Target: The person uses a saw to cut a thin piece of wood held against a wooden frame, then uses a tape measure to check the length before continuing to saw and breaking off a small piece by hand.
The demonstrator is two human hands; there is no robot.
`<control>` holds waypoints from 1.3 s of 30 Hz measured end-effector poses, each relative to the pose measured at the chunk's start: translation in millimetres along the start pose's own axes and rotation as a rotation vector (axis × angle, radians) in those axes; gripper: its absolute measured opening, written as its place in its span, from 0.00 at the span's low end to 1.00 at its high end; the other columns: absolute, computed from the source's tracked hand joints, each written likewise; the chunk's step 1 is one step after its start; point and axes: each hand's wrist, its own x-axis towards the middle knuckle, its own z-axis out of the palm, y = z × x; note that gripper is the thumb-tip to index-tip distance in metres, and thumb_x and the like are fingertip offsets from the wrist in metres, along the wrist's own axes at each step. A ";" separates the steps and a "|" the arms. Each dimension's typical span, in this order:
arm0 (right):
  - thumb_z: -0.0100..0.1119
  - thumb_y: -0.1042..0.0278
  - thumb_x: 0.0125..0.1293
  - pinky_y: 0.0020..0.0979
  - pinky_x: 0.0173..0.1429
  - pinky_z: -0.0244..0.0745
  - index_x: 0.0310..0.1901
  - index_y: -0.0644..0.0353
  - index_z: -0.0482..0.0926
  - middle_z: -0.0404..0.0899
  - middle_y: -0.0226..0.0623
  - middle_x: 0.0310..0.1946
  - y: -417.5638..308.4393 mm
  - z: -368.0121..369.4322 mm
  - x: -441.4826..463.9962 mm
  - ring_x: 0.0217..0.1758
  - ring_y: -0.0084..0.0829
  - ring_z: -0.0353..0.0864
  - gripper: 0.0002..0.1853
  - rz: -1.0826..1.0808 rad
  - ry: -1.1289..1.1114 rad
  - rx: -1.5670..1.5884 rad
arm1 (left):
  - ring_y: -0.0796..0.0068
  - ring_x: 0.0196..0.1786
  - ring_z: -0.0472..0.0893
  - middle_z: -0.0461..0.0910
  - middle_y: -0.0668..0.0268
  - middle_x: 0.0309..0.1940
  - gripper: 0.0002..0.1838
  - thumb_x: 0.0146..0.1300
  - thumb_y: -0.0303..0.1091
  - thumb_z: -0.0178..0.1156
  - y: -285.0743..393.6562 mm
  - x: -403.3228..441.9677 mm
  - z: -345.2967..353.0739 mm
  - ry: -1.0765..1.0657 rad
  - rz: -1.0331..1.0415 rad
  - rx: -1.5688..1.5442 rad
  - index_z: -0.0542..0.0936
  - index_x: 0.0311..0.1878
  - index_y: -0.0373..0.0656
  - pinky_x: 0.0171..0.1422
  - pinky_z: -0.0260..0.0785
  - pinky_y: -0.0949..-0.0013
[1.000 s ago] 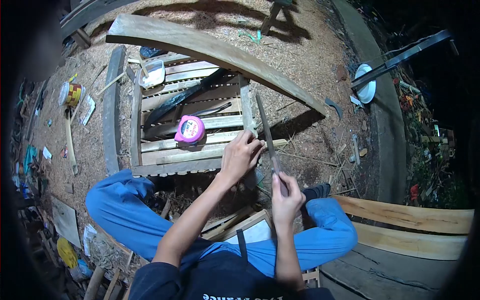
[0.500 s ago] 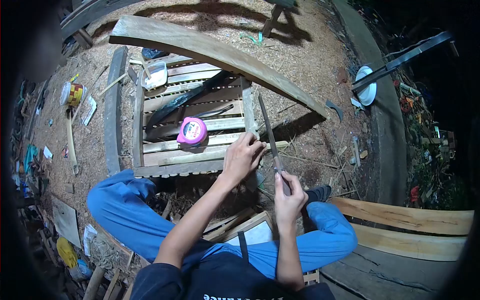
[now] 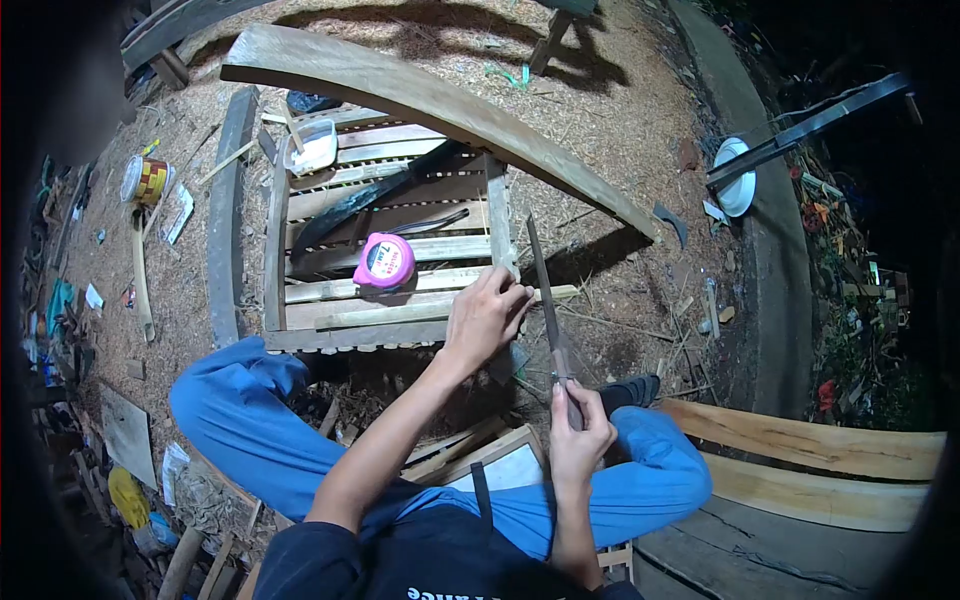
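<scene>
A long, narrow, tapered tool (image 3: 545,290), knife- or file-like, points away from me with its handle end in my right hand (image 3: 582,425). The fingers of that hand are closed round it, thumb on top. My left hand (image 3: 487,318) is closed at the near right corner of a slatted wooden frame (image 3: 350,338). It pinches a thin pale wood strip (image 3: 390,313), whose end sticks out on the right, just by the tool's blade. Whether they touch, I cannot tell. A pink tape measure (image 3: 385,262) lies on the slats to the left of my left hand.
A long curved beam (image 3: 430,105) spans the frame's far side. A dark sheath-like length (image 3: 375,198) and a white plastic tub (image 3: 314,150) rest on the slats. Planks (image 3: 800,435) lie at the right. A paint-type bucket (image 3: 145,180) stands at the left.
My right hand and the tool have drawn back toward my body and slightly right. My left hand stays on the strip; the view has shifted a little.
</scene>
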 end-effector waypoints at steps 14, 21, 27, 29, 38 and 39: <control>0.73 0.74 0.71 0.39 0.53 0.86 0.46 0.68 0.87 0.92 0.49 0.42 -14.2 1.2 20.2 0.47 0.44 0.95 0.08 0.086 -0.080 0.000 | 0.59 0.45 0.83 0.79 0.61 0.41 0.14 0.61 0.35 0.75 -2.3 -1.7 -0.9 -0.070 0.023 0.046 0.91 0.51 0.53 0.44 0.79 0.57; 0.73 0.75 0.70 0.39 0.52 0.86 0.47 0.66 0.87 0.92 0.50 0.42 -11.4 -3.8 9.1 0.46 0.45 0.95 0.07 0.087 -0.061 -0.006 | 0.59 0.46 0.83 0.79 0.61 0.41 0.13 0.62 0.34 0.73 -2.2 -0.8 -0.6 -0.065 0.055 0.063 0.90 0.51 0.51 0.44 0.79 0.56; 0.73 0.75 0.70 0.34 0.50 0.85 0.46 0.68 0.87 0.92 0.44 0.39 -6.5 -2.3 7.4 0.44 0.33 0.91 0.07 0.083 -0.060 0.037 | 0.59 0.44 0.83 0.79 0.62 0.41 0.13 0.63 0.33 0.73 -1.8 -2.0 -1.3 -0.050 0.025 0.027 0.91 0.51 0.51 0.43 0.79 0.55; 0.73 0.77 0.71 0.29 0.49 0.84 0.46 0.71 0.87 0.92 0.39 0.39 -3.0 -7.0 1.6 0.44 0.21 0.88 0.07 0.102 -0.059 0.033 | 0.59 0.44 0.83 0.79 0.62 0.41 0.13 0.63 0.33 0.73 -3.6 0.8 -0.6 -0.045 0.031 0.034 0.91 0.51 0.51 0.43 0.79 0.55; 0.74 0.73 0.69 0.39 0.53 0.86 0.46 0.66 0.88 0.93 0.48 0.42 -4.3 -4.5 9.8 0.46 0.44 0.95 0.08 0.096 -0.052 0.021 | 0.58 0.44 0.84 0.80 0.61 0.41 0.11 0.65 0.36 0.73 -3.9 -0.7 4.0 -0.010 0.004 0.020 0.90 0.50 0.50 0.43 0.78 0.56; 0.74 0.74 0.70 0.35 0.52 0.85 0.46 0.68 0.87 0.93 0.45 0.41 -6.4 -3.5 10.0 0.46 0.35 0.93 0.08 0.068 -0.044 0.002 | 0.58 0.44 0.84 0.80 0.61 0.41 0.11 0.65 0.36 0.74 -4.0 -0.1 3.1 -0.015 0.005 0.016 0.90 0.50 0.50 0.43 0.78 0.56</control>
